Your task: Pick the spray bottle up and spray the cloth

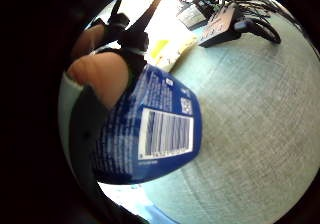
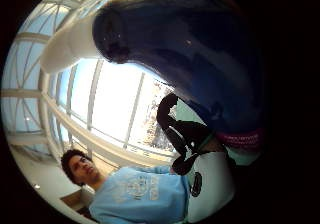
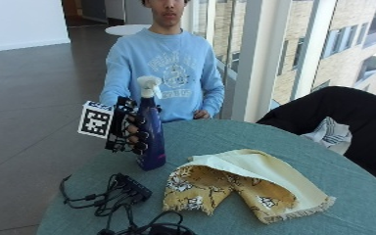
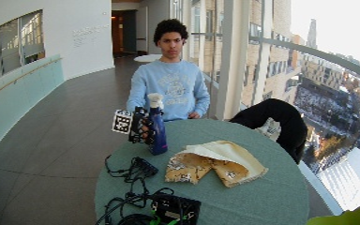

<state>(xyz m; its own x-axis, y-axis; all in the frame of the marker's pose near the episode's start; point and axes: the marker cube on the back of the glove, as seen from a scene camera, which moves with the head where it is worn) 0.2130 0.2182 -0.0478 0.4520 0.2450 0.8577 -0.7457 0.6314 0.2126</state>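
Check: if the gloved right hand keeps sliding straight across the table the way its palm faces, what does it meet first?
Likely the yellow patterned cloth. The right hand grips the blue spray bottle, and the cloth lies next along that side on the table. Depth is uncertain.

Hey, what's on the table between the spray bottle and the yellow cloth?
Nothing: in the outside view only bare green tablecloth separates the spray bottle, gripped by the right hand, from the cloth.

A round table (image 3: 344,196) with a teal cover; a black cable bundle (image 3: 113,193) near its edge; a black jacket (image 3: 344,110) draped over a chair beside it.
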